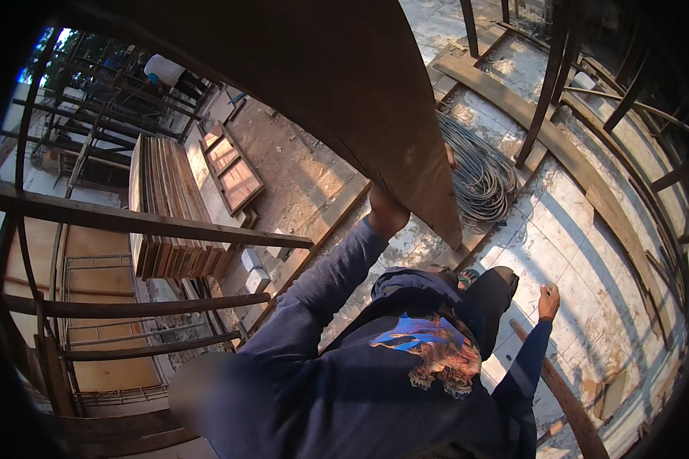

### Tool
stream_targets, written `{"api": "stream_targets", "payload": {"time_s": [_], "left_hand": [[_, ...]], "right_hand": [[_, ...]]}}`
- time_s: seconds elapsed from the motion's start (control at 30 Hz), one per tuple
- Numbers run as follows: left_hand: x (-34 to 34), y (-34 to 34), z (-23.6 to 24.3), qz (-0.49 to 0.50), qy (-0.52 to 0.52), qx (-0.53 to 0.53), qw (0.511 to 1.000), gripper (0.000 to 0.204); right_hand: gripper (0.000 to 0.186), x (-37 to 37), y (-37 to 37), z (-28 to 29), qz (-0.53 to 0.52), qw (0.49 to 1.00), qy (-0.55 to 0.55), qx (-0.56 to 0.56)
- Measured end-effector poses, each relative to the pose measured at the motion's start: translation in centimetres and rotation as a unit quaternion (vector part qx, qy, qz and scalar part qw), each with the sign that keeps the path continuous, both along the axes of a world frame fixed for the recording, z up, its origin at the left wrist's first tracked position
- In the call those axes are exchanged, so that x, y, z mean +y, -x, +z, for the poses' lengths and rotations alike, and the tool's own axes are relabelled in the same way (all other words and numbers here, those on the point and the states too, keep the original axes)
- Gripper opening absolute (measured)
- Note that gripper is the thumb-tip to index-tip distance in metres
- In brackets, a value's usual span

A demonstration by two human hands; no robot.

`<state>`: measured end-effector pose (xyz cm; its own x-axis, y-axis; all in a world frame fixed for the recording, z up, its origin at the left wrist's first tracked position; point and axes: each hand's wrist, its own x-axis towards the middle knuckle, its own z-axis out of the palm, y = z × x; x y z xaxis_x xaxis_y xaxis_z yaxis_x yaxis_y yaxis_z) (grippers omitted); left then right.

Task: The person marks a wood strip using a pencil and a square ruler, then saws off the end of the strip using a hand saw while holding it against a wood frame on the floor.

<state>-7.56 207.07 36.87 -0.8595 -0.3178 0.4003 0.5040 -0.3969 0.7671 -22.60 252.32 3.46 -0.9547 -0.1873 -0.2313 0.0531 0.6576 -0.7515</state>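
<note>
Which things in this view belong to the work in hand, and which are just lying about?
In hand:
large dark wooden board, gripped at its edge by the left hand; the right hand is apart from it

Apparently just lying about:
grey coil
row of wooden panels
framed panel
pale blocks

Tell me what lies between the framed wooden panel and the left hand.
In the head view, brown dirt ground lies beside the framed wooden panel, then a long wooden beam nearer the left hand, which grips the brown board.
</note>
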Motion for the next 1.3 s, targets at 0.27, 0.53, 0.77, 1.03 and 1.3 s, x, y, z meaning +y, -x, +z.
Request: {"api": "stream_targets", "payload": {"time_s": [0.27,0.53,0.77,1.03,1.3], "left_hand": [[0.6,7.9,2.0,-0.013,0.039,0.034,0.999,0.033],[0.8,2.6,3.7,0.041,-0.055,-0.073,0.995,0.029],[3.3,2.1,6.5,0.184,-0.09,-0.126,0.971,0.048],[4.0,12.8,5.6,0.325,-0.061,-0.227,0.916,0.047],[14.6,24.0,-10.1,0.248,0.033,-0.615,0.747,0.045]], "right_hand": [[0.029,13.7,9.3,-18.0,-0.001,0.998,0.014,-0.064],[0.032,18.2,5.8,-11.6,-0.195,0.905,0.072,-0.371],[0.034,21.3,10.7,-7.5,-0.249,0.825,0.032,-0.507],[0.023,21.5,30.9,-6.6,-0.233,0.909,0.174,-0.298],[0.028,19.3,39.4,-2.9,-0.219,0.959,0.081,-0.162]]}}
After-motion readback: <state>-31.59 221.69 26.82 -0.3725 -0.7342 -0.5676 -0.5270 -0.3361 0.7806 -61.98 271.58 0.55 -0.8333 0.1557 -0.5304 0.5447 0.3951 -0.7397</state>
